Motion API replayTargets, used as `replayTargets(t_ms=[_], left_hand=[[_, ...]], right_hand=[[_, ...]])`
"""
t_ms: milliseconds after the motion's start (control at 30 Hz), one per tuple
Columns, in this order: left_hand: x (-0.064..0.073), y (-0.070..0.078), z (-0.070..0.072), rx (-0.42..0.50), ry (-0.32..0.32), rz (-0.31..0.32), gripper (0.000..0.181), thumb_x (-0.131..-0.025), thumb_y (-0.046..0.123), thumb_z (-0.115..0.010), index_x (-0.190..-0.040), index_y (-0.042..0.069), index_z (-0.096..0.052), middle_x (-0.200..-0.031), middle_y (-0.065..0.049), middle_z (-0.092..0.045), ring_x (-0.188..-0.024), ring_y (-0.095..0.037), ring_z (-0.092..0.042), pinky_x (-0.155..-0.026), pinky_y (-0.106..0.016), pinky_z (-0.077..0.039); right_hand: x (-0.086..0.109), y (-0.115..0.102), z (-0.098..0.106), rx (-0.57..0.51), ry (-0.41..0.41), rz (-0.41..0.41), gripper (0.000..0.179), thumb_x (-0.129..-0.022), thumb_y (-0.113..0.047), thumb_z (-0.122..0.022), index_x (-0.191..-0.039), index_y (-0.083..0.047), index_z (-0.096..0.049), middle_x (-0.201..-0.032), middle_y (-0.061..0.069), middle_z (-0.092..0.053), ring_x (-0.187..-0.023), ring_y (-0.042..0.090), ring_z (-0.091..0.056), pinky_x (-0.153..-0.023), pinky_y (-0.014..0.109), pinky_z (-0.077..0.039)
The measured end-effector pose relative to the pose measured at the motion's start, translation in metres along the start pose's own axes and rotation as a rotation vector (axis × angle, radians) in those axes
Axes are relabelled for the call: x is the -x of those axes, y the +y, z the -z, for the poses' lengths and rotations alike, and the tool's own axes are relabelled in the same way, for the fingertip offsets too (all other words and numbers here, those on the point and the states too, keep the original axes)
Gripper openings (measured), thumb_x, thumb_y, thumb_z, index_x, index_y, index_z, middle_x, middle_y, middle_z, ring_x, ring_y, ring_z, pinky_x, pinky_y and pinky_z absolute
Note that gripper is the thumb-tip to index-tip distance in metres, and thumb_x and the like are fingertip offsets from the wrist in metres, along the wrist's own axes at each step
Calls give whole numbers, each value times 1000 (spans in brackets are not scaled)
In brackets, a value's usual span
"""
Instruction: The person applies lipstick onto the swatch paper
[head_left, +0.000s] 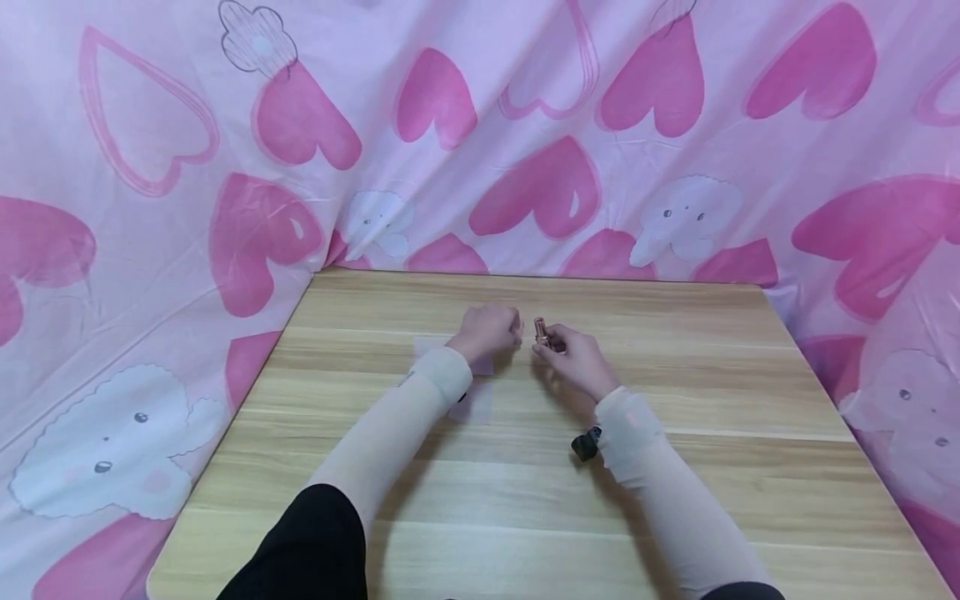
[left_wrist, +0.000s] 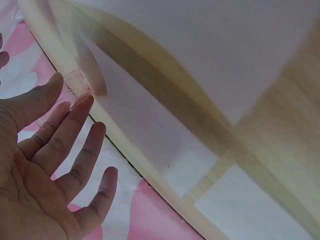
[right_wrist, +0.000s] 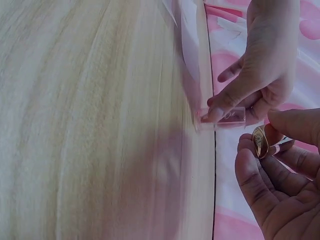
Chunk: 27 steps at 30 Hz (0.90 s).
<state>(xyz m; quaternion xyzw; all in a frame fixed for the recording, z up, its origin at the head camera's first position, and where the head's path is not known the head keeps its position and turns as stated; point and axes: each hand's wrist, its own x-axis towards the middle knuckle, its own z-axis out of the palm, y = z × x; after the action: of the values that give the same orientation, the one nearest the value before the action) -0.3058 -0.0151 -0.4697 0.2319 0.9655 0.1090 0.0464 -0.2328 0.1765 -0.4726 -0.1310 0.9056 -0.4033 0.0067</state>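
Currently | left hand (head_left: 487, 332): pinching clear plastic piece (right_wrist: 235, 116) | right hand (head_left: 576, 358): pinching coppery tube (head_left: 540, 329) | hands just apart above table (head_left: 525, 517)

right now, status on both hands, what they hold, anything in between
Left hand pinching clear plastic piece. Right hand gripping copper-coloured tube. Held things apart, no obstruction visible between them.

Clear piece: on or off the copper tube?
Off: the left hand holds the clear piece apart from the tube in the right hand.
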Motion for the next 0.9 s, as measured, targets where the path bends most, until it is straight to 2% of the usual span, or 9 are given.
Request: replayTargets(t_ms=[267,367,433,533,667,767,900], left_hand=[[0,3,-5,-12,-8,-11,19,-88,33,-75,-102,23,-67,-94,5,-67,-90,-18,-63,-83,-43,-50],[4,2,-2,15,-7,14,33,-88,36,-76,-116,21,-67,-106,3,-71,-98,-21,-65,-88,-47,-49],[10,0,5,47,-1,31,47,-88,39,-77,-128,19,-63,-118,1,-70,-107,-22,-65,-94,-48,-48],[22,-4,24,127,16,25,63,-88,43,-76,-141,15,-56,-132,0,-66,-118,-23,-62,-100,-47,-48],[42,-7,46,259,91,-26,56,-92,38,-73,-140,13,-58,-130,1,-67,-119,-22,-61,-99,-43,-50],[52,-3,48,390,164,-60,47,-94,35,-72,-134,12,-64,-123,1,-70,-112,-19,-64,-93,-40,-52],[58,5,43,554,239,-87,42,-94,37,-72,-125,10,-69,-116,0,-72,-104,-15,-66,-84,-31,-55]], right_hand=[[-1,0,-6,-26,10,4,35,-101,-25,-62,-126,-1,-60,-108,14,-70,-101,31,-68,-91,45,-56],[-2,-1,-8,-42,24,11,39,-103,-25,-59,-133,1,-56,-111,18,-69,-102,33,-68,-90,44,-57],[-3,-2,-9,-54,38,20,42,-104,-25,-58,-137,1,-53,-112,18,-69,-102,33,-69,-89,43,-57],[-5,-4,-12,-85,62,45,45,-104,-23,-58,-140,0,-48,-115,18,-69,-102,31,-69,-87,41,-58],[-6,-11,-15,-177,85,53,43,-102,-19,-60,-138,-1,-43,-115,16,-69,-101,31,-69,-84,37,-59],[-5,-17,-18,-251,103,55,38,-102,-14,-61,-132,1,-43,-113,19,-69,-100,35,-69,-82,35,-60],[-4,-25,-23,-292,139,92,33,-100,-8,-63,-126,3,-45,-109,21,-69,-97,38,-69,-78,36,-61]])
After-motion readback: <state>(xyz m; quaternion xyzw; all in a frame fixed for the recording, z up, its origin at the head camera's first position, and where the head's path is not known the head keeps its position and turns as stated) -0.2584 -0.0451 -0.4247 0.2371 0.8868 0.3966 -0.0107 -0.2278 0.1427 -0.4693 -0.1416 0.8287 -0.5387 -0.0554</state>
